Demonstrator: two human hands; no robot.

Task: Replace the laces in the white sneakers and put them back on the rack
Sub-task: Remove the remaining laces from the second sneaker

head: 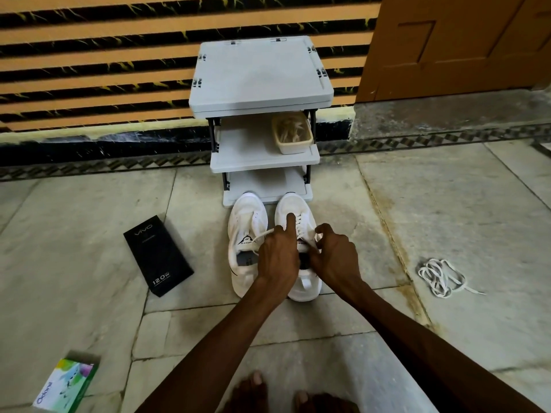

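Two white mesh sneakers stand side by side on the pale stone floor (447,204), toes at 12 o'clock and heels towards the person, so their long axes run straight at the grey plastic three-tier rack (259,70). The toes sit just at the front edge of its lowest shelf.

Both hands work over the sneaker on the right (293,205). The left hand (278,257) has its index finger (290,225) stretched straight and pressed on the lacing, with the other fingers curled. A threaded white lace (264,234) runs out from under them towards 9 o'clock, across the tongue of the sneaker on the left (246,216), so the hand appears to grip that end. The right hand (335,256) is at the collar's 3 o'clock side with its fingers curled in. Whether they pinch the other end cannot be told.

I judge lacing of this shoe nearly done. The sneaker on the left shows no lacing.

A loose coil of white lace (441,277) lies well apart at 3 o'clock, nearer the right hand. The floor between is bare. A beige plastic tub (293,144) holding pale laces takes the right half of the middle shelf. A black cardboard box (158,254) lies at 9 o'clock, near the left sneaker but not touching it.
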